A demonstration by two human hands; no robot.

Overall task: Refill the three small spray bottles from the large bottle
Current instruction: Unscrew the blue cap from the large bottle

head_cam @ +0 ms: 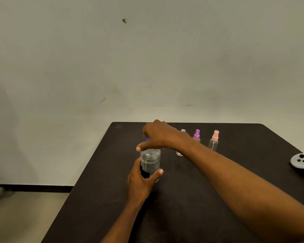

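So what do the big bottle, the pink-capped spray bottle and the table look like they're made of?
Large bottle: likely clear plastic; the liquid shows through, with a dark label. Pink-capped spray bottle: clear body, probably plastic, with an opaque pink pump top. Table: dark, matte top, perhaps laminate or wood; hard to tell.

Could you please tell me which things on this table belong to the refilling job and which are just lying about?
Part of the job:
- large bottle, left hand on its body, right hand over its blue cap
- blue-topped spray bottle, partly hidden
- purple-topped spray bottle
- pink-topped spray bottle

Just lying about:
- grey controller at the table's right edge
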